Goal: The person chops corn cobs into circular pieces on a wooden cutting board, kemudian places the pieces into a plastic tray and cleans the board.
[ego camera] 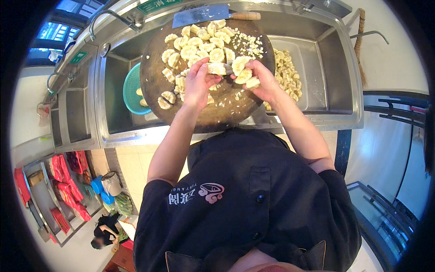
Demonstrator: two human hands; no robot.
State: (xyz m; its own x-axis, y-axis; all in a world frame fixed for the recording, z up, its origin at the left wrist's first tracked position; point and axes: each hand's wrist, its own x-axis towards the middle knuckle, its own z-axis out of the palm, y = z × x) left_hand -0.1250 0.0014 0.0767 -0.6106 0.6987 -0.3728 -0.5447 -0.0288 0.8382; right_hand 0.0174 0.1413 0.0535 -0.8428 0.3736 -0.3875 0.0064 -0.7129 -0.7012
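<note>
My left hand (198, 81) grips a short cut piece of pale corn on the cob (216, 69) between thumb and fingers. Several more cut corn pieces (242, 73) are held in my right hand (261, 81), close beside it. Both hands are above a round wooden chopping board (204, 119) laid across the sink. A heap of corn pieces (195, 47) covers the board's far half, with loose kernels (249, 44) scattered to its right. At the far rim lies a cleaver (202, 16), its wooden handle (246, 16) pointing right.
A teal plastic colander (131, 90) with a few pieces sits in the left basin. The right basin (334, 68) has a pile of cut corn (289, 76) in a tray. Taps (112, 15) line the far edge. Another person (108, 227) works behind, near a shelf rack (61, 197).
</note>
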